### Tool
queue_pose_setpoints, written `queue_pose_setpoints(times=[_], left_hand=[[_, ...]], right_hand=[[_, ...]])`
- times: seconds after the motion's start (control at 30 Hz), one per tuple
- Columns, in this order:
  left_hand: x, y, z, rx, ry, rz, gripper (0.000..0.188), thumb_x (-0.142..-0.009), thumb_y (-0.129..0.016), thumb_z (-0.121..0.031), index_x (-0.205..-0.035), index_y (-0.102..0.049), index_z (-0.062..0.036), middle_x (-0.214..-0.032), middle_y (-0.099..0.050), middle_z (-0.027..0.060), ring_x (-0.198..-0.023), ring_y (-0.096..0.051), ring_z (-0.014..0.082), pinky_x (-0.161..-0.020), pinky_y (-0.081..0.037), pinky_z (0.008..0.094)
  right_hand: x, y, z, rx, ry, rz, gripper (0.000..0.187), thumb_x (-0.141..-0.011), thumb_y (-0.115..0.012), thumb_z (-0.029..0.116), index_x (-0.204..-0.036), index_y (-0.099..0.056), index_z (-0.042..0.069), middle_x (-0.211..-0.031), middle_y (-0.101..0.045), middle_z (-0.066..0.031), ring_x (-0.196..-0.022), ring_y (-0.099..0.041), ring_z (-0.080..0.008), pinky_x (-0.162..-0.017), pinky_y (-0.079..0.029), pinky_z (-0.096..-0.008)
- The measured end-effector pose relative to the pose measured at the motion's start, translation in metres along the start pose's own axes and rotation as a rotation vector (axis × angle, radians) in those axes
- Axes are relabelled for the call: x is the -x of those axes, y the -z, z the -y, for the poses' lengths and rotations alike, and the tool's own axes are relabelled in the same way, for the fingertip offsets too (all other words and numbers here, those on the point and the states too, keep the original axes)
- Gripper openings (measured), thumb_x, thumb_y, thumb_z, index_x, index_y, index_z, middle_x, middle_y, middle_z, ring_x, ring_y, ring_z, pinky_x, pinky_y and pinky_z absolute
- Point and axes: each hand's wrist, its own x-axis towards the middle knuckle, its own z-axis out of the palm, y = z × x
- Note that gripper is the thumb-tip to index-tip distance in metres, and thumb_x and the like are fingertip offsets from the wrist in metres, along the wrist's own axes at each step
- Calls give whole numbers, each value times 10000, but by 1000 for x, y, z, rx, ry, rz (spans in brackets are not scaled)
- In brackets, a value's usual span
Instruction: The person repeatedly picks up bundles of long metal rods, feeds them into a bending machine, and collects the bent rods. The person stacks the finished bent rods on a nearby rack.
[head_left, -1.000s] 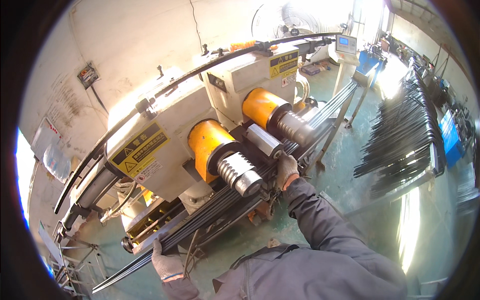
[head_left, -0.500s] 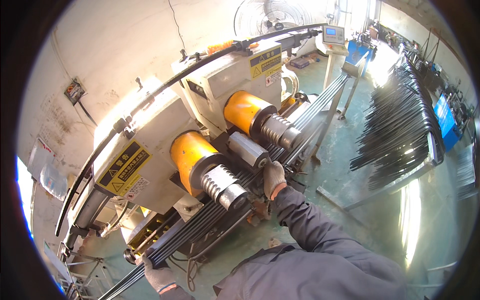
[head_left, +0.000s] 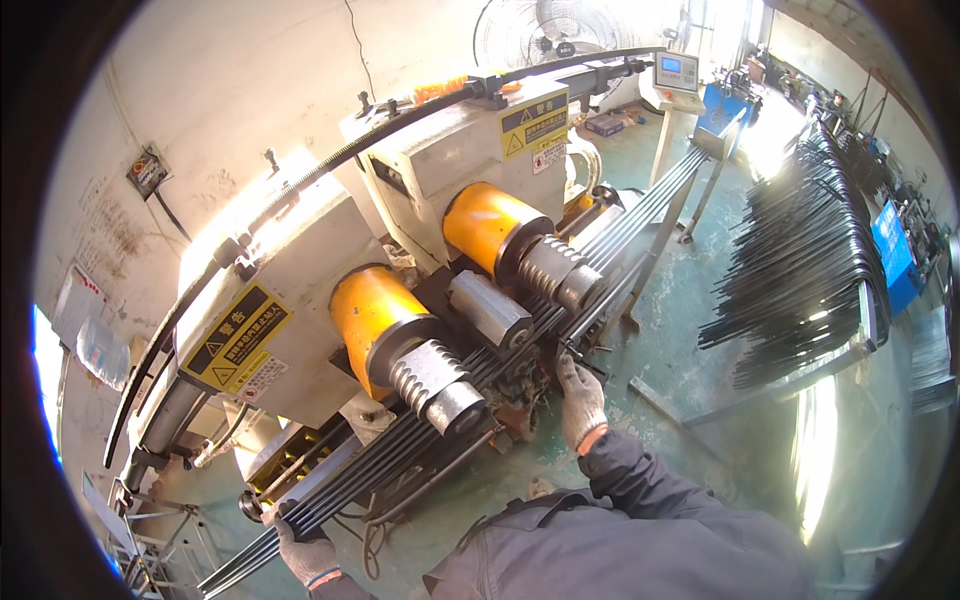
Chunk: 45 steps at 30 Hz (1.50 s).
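Observation:
At the lower left, my left hand (head_left: pixel 305 552) in a pale knit glove closes round a row of long dark metal rods (head_left: pixel 345 488). These rods run side by side across the bending machine (head_left: pixel 270 365), passing below its two orange cylinders (head_left: pixel 380 318) with grooved steel rollers (head_left: pixel 430 372). My right hand (head_left: pixel 582 402), gloved too, is at the machine's front edge, its fingers closed at a small metal handle (head_left: pixel 567 350); their grip is partly hidden. Up and left of it, a grey hexagonal block (head_left: pixel 490 308) sits between the rollers, apart from the hand.
Far right, a rack holds many bent dark rods (head_left: pixel 790 260). A control box (head_left: pixel 676 72) with a small screen stands on a post at the back. Behind the machine is a large fan (head_left: pixel 550 40). A metal stand (head_left: pixel 665 240) supports the far rod ends.
My right hand has left the end of the hexagonal block and moved right and down to the small handle. My left hand stays on the rods, shifting slightly left and down.

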Motion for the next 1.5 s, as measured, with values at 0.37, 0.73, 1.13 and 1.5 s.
queue_pose_setpoints(times=[0.37, 0.73, 1.13, 1.5], left_hand=[[69, -64, 69, -24, 198, 325, 454, -1204, -557, -367, -1508, -684, -55, -1527, -702, 172, -1410, -653, 391, -1209, -517, 595], [18, 31, -53, 227, -17, 42, 386, -1159, -648, -308, -1370, -700, 11, -1359, -764, 186, -1267, -726, 397, -1167, -562, 581], [-105, 261, -302, 200, -295, 17, 426, -1197, -599, -391, -1381, -654, -11, -1365, -714, 192, -1249, -689, 372, -1142, -571, 568], [-110, 278, -327, -82, -213, -59, 488, -1179, -632, -443, -1398, -643, -7, -1336, -760, 244, -1208, -760, 438, -1059, -647, 619]], right_hand=[[-52, 67, -100, 418, 275, 217, 401, -1174, -653, 287, -1390, -742, -39, -1366, -770, -157, -1205, -702, -264, -1093, -524, -391], [-97, 224, -249, 580, -373, 48, 230, -1002, -803, 331, -1101, -732, 136, -958, -783, -40, -852, -720, -242, -747, -575, -383], [84, 152, -270, 940, -486, 100, 231, -1009, -780, 367, -1006, -763, 137, -932, -797, -85, -867, -753, -271, -745, -596, -445], [105, 170, -237, 2276, 145, 783, 221, -1005, -706, 327, -911, -773, 138, -905, -825, -157, -870, -825, -325, -757, -621, -520]])
